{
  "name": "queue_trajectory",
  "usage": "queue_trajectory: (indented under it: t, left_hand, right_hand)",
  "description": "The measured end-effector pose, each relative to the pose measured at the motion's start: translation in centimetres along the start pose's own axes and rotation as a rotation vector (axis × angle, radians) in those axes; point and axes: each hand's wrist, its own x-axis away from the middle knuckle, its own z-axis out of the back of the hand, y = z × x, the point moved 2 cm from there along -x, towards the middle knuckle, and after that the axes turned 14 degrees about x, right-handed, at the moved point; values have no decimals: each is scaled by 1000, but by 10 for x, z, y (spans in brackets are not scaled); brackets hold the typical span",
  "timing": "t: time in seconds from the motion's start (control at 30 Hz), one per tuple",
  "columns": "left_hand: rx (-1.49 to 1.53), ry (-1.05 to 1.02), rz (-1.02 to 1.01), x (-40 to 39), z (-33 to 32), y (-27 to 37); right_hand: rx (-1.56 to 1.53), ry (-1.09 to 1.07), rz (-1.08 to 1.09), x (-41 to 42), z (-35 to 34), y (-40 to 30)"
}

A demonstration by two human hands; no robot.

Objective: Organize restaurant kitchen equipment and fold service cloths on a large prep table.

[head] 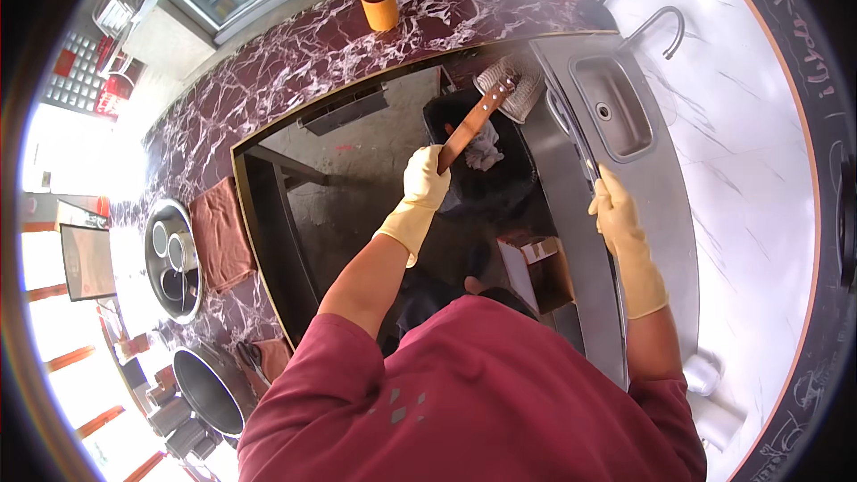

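My left hand [426,177], in a pale yellow rubber glove, grips the wooden handle [473,122] of a wire-mesh strainer [524,95]. The mesh end is over the far side of a black bin [499,191], close to the steel counter. Inside the bin lies a crumpled whitish wad [483,150]. My right hand [616,211], gloved alike, is at the front edge of the stainless steel counter [659,227] with its fingers curled. Whether it grips the edge or something thin cannot be made out.
A steel sink [612,107] with a curved tap [671,32] is set in the counter. An opened cardboard box [535,269] stands below. A wooden cup [379,7] is on the marbled countertop [294,57]; a brown cloth [223,234], metal basin [193,304] and deep pot [211,388] are at left.
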Motion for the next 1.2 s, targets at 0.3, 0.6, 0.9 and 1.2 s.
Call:
queue_trajectory:
  t: [0.3,0.6,0.9,1.2]
  left_hand:
    - [-46,-40,57,-20,5,2]
    - [311,-159,251,-28,16,18]
    - [1439,-625,717,-110,78,169]
    - [1489,-756,545,-88,129,234]
  right_hand:
    - [6,185,94,-6,-12,-18]
    - [-514,303,27,44,-3,-50]
    - [-333,319,-125,117,-9,-1]
    - [-307,387,-163,154,-11,8]
